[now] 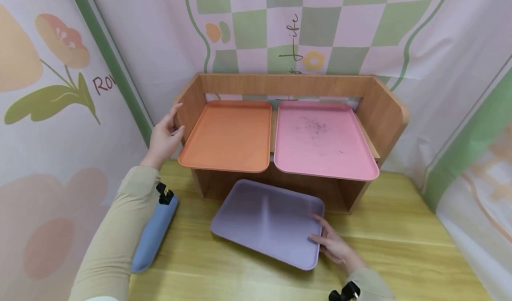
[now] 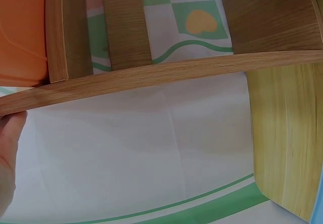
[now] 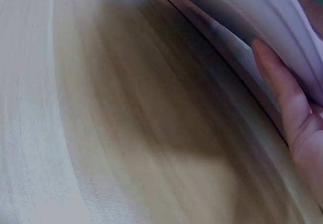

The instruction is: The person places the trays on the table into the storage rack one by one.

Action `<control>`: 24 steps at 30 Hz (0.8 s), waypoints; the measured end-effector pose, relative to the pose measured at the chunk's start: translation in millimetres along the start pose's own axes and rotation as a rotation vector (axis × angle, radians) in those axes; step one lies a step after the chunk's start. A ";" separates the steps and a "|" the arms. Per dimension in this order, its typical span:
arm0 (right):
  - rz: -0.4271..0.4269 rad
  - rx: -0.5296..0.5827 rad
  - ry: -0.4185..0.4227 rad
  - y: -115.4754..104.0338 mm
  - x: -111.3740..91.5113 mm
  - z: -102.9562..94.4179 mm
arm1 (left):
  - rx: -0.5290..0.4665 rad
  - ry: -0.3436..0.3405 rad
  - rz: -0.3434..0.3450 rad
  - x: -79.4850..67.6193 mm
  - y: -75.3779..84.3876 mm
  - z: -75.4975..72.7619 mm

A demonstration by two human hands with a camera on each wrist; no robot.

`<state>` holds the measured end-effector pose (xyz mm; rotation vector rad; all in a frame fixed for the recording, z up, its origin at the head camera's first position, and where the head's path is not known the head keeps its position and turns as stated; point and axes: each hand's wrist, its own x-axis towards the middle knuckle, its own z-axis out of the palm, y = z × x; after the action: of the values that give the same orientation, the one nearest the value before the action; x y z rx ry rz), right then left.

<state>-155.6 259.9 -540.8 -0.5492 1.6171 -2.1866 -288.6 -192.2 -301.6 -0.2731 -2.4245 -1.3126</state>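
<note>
A lavender tray is tilted in front of the wooden desk shelf's lower compartment. My right hand grips this tray at its right edge; the right wrist view shows a digit against it. At the shelf's left side panel, my left hand rests its fingers, extended, at the outer side and edge. In the left wrist view a fingertip meets that panel's edge. On the upper level, an orange tray and a pink tray with dark marks lie side by side, jutting past the front.
A blue elongated case lies on the wood-grain table, partly behind my left forearm. Printed curtains hang behind and beside the table, close around the shelf.
</note>
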 end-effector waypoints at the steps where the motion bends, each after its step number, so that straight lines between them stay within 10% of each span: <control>1: -0.007 0.003 0.020 1.5 -0.3 -0.3 | -0.003 -0.002 -0.003 0.1 -0.1 0.3; 14: 0.133 -0.006 0.487 22.0 19.2 31.5 | -0.008 -0.002 0.001 2.3 1.4 -0.9; 24: 0.184 -0.102 0.484 42.6 40.9 68.5 | 0.001 -0.008 -0.001 0.1 1.0 -0.2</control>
<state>-153.1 171.4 -559.5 0.1197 1.9325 -2.2152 -288.3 -191.8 -300.7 -0.2772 -2.4327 -1.3133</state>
